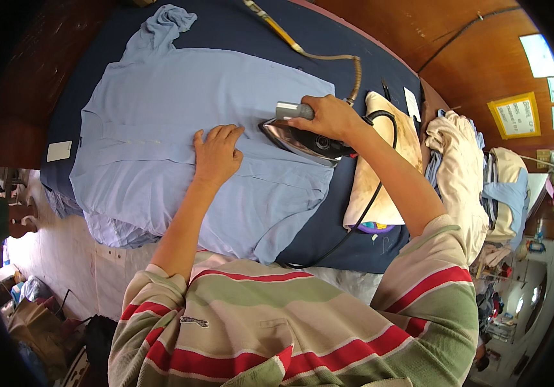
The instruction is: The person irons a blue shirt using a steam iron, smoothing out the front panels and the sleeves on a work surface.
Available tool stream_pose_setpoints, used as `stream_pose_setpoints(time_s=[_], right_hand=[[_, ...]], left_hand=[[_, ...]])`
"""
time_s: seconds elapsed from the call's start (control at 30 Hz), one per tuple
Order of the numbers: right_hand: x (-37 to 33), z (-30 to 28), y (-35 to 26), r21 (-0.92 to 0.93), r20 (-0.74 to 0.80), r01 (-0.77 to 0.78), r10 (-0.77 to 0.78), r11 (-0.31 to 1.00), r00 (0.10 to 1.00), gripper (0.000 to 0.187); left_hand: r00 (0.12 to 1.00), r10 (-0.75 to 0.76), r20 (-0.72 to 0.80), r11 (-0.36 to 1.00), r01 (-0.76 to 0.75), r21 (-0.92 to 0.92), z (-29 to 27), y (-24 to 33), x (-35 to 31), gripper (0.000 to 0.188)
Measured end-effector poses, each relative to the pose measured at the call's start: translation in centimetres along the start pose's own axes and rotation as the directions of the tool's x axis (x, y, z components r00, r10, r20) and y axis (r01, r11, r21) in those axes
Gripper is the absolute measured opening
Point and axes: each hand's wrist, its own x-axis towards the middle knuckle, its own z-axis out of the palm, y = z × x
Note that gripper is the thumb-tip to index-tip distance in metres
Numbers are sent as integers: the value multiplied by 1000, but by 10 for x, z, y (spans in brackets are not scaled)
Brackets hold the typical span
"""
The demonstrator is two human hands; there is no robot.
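A light blue shirt point(161, 90) is spread over a dark blue padded table point(316, 248), its collar end to the left and one sleeve bunched at the far left. My right hand point(330, 119) is wrapped round the handle of a clothes iron point(296, 140). The iron's soleplate rests on the shirt, right of its middle, with the tip pointing left. Just left of that tip, my left hand point(217, 151) lies flat on the cloth with its fingers stretched out.
Right of the shirt lies a scorched cream cloth point(380, 164), with the iron's black cord point(380, 187) running across it. A brown hose point(358, 77) comes from the far side. Piled clothes point(454, 168) stand further right. A white card point(59, 151) sits at the table's left edge.
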Motion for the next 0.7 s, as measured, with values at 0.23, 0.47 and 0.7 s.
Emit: stream_pose_setpoints(time_s=[0.23,0.47,0.7], right_hand=[[61,-24,59,82,-181,-71,84,994,980,64],[82,-42,80,163,-132,-7,29,987,991,63],[58,5,-52,-61,111,324,-316,944,942,60]], left_hand=[[931,223,289,974,-222,-37,-24,-21,-7,17],[963,186,196,982,-175,-70,-39,-20,-62,16],[972,168,164,985,-162,-52,-40,-22,-66,15]])
